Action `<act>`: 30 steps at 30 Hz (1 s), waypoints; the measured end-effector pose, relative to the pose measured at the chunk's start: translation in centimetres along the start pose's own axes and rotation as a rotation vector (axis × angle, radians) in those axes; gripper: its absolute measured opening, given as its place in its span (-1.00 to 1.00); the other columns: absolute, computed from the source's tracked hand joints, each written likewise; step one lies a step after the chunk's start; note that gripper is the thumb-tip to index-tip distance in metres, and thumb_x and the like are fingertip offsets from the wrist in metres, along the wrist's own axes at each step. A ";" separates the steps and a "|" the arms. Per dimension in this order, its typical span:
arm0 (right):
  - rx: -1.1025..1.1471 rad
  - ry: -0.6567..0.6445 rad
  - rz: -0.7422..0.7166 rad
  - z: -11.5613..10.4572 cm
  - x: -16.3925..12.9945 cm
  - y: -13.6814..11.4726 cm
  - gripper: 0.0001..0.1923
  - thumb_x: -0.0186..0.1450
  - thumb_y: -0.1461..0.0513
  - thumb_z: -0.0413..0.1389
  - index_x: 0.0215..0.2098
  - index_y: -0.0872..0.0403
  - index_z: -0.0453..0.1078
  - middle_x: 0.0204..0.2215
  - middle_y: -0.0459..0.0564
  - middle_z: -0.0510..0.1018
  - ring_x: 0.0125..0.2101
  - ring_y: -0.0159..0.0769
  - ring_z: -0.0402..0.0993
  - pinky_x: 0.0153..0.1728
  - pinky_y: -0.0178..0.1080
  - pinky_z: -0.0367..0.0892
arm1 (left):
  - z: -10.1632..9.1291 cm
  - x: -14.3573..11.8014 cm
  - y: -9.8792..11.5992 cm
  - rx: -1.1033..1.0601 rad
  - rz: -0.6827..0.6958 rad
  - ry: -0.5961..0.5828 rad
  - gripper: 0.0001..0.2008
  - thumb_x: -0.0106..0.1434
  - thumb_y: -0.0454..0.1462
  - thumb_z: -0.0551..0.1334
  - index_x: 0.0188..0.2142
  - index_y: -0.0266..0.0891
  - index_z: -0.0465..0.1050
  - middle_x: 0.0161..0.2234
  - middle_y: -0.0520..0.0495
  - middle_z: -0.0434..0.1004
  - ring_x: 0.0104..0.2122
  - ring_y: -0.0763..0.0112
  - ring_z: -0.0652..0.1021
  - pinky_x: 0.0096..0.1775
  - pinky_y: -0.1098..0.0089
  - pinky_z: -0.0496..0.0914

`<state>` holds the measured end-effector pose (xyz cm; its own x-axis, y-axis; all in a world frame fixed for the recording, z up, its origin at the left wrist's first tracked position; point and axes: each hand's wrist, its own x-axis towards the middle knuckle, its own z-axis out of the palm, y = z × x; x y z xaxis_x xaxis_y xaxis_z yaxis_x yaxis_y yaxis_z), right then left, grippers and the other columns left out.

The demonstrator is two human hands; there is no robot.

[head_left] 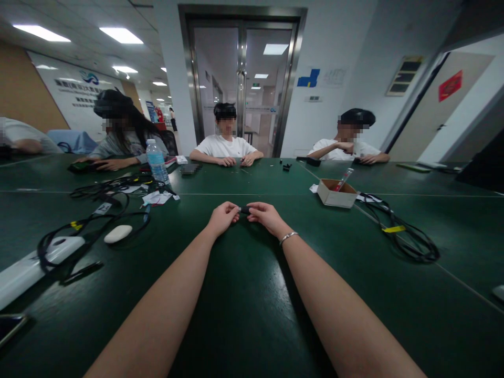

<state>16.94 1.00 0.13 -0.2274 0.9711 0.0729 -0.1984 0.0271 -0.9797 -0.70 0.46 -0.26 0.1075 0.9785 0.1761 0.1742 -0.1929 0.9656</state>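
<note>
Green desk [244, 315] with clutter

Bottle [156, 160] and cables [90, 220] lie left; a box [336, 193] sits right; three people sit opposite.

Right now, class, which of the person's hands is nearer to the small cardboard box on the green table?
Right. The right hand lies left of the cardboard box, with bare table between them. The left hand sits farther left, beyond the right hand.

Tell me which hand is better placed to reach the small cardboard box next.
Right, probably. The cardboard box sits on the green table to the right of the right hand; the left hand would have to cross over. Both pinch a small dark part.
</note>
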 end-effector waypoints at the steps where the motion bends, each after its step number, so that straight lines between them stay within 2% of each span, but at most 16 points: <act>1: -0.004 -0.001 0.000 0.0 0.0 0.0 -0.83 0.18 0.46 0.15 -0.27 0.19 0.43 -0.45 -0.04 0.51 -0.55 -0.47 0.47 -0.51 -0.46 0.47 | 0.0 0.1 -0.1 0.013 0.005 0.001 -0.86 0.20 -0.24 0.20 -0.30 -0.30 0.38 -0.50 -0.03 0.47 -0.50 0.49 0.49 -0.42 0.47 0.38; 4: -0.002 -0.017 -0.005 0.0 0.0 0.0 -0.81 0.17 0.47 0.15 -0.25 0.18 0.43 -0.44 -0.05 0.50 -0.54 -0.48 0.48 -0.49 -0.46 0.47 | -0.1 0.4 -0.7 0.049 0.009 0.006 -0.85 0.21 -0.22 0.17 -0.32 -0.29 0.38 -0.50 -0.02 0.47 -0.51 0.49 0.48 -0.43 0.47 0.37; 9: 0.000 -0.046 -0.028 -0.1 0.1 0.2 -0.78 0.15 0.47 0.17 -0.25 0.16 0.44 -0.46 -0.09 0.46 -0.54 -0.48 0.47 -0.49 -0.46 0.47 | -0.1 0.7 -1.1 0.077 -0.016 0.018 -0.72 0.19 -0.07 0.17 -0.38 -0.28 0.37 -0.51 -0.03 0.47 -0.53 0.48 0.48 -0.45 0.46 0.37; 22: 0.021 -0.072 -0.031 -0.2 -0.2 -0.2 -0.73 0.14 0.49 0.14 -0.23 0.14 0.46 -0.37 -0.07 0.44 -0.50 -0.48 0.48 -0.45 -0.45 0.46 | -0.1 -0.6 0.7 0.340 0.002 0.069 -0.49 0.20 0.11 0.01 -0.55 -0.24 0.38 -0.66 -0.01 0.42 -0.66 0.46 0.41 -0.52 0.44 0.27; 30: 0.024 -0.120 -0.024 -0.3 -0.2 -0.3 -0.71 0.12 0.50 0.15 -0.22 0.13 0.46 -0.34 -0.06 0.44 -0.45 -0.45 0.51 -0.46 -0.45 0.46 | -0.5 -0.9 1.1 0.387 -0.026 0.065 -0.49 0.20 0.11 0.00 -0.57 -0.24 0.36 -0.66 -0.02 0.42 -0.67 0.44 0.41 -0.53 0.43 0.26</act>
<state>17.35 0.88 0.35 -0.3340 0.9349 0.1196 -0.2275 0.0432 -0.9728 -1.05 -0.62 0.69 0.0377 0.9836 0.1765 0.5334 -0.1691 0.8288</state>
